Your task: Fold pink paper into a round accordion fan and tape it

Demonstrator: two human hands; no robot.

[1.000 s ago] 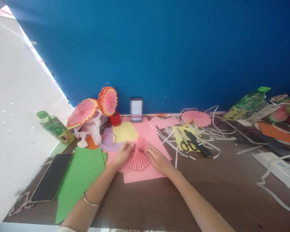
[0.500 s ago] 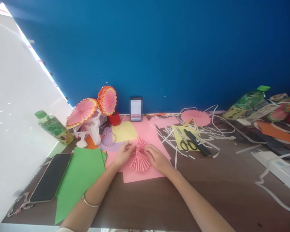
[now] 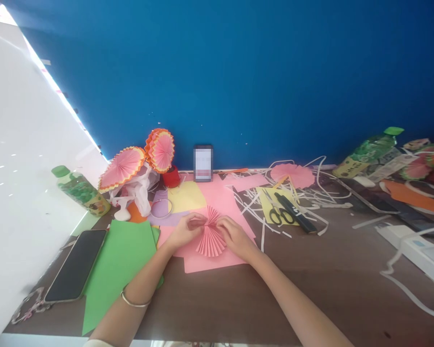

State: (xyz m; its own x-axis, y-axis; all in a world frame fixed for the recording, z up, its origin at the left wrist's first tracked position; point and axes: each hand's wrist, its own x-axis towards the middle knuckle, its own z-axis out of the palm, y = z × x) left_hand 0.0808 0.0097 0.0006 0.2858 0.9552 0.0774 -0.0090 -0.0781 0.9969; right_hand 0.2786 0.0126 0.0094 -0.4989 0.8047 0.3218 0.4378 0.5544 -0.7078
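Note:
A pleated pink paper fan (image 3: 210,236) lies on flat pink paper sheets (image 3: 217,262) in the middle of the brown table (image 3: 311,289). My left hand (image 3: 186,230) pinches the fan at its narrow waist from the left, fingers closed on the folds. My right hand (image 3: 235,236) grips the same waist from the right, fingers curled over the pleats. The fan spreads out above and below the pinch. A thin bangle (image 3: 132,302) circles my left wrist.
Green paper (image 3: 119,265) and a dark phone (image 3: 75,265) lie at the left. Finished pink-and-orange fans (image 3: 137,161), a green bottle (image 3: 80,190) and a small standing phone (image 3: 203,163) sit behind. Scissors (image 3: 280,214), a black pen and white paper strips (image 3: 311,197) lie right.
My left hand's fingers have moved right, closing further over the fan's waist. The fan's lower half has shifted slightly right. The view barely moved.

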